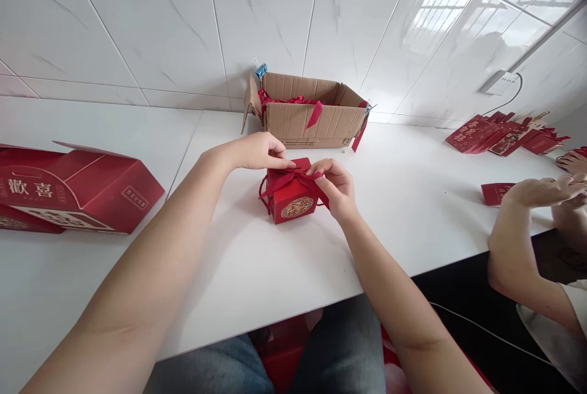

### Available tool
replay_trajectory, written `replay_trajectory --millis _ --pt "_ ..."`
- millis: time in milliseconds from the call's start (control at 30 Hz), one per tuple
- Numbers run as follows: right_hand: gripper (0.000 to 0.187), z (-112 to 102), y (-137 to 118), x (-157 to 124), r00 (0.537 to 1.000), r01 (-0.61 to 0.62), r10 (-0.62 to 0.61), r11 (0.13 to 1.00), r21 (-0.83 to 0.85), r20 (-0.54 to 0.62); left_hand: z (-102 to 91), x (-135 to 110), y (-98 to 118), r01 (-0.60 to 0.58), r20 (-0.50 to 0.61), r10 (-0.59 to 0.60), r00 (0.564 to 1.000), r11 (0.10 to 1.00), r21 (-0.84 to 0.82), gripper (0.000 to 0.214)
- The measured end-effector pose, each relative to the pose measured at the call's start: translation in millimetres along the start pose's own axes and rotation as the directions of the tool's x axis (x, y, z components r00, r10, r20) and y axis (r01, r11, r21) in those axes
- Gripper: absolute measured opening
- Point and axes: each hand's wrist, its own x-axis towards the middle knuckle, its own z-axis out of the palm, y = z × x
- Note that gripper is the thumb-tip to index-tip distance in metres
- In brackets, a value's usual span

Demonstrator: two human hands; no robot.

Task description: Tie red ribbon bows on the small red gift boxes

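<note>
A small red gift box (293, 207) with a round gold emblem stands upright on the white table in front of me. Red cord shows at its sides. Across its top runs a red ribbon (287, 182), crossed in a bow-like knot at the front. My left hand (266, 152) reaches over the box from the left, fingers curled and thumb on the ribbon at the top; its exact grip is partly hidden. On the right side, my right hand (337, 187) pinches the ribbon's other end between thumb and fingers.
Behind the gift box, an open cardboard box (316, 125) holds red ribbons, with blue clips at its corners. Larger red boxes (105, 189) lie at left. Several red bags (477, 134) stand at far right, near a red card (496, 193) and another person's hands (545, 191).
</note>
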Motion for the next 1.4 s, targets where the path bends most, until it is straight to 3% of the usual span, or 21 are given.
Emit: replay_trajectory --millis 200,300,567,1167,1400 --pt "0.02 3.0 0.2 3.2 0.991 -0.111 0.116 0.991 0.071 -0.061 2.9 1.8 2.2 -0.05 -0.086 0.055 0.995 0.997 0.059 0.038" --pt "0.024 4.8 1.8 4.8 0.978 -0.17 0.171 0.985 0.024 -0.115 4.0 1.3 3.3 -0.066 -0.071 0.07 0.995 0.997 0.05 0.038" --pt "0.026 2.5 10.1 2.5 0.985 -0.1 0.06 0.963 -0.251 -0.162 5.9 -0.1 7.4 -0.049 -0.082 0.051 0.995 0.998 0.031 0.038" --pt "0.025 6.8 11.2 -0.8 0.966 -0.09 0.058 0.989 -0.116 -0.254 14.4 7.4 9.1 -0.23 -0.309 0.228 0.923 0.973 0.032 0.037" --pt "0.009 0.3 12.6 3.4 0.975 -0.06 0.043 0.996 -0.068 -0.218 12.0 2.2 15.1 -0.254 -0.349 0.176 0.921 0.947 -0.194 0.03"
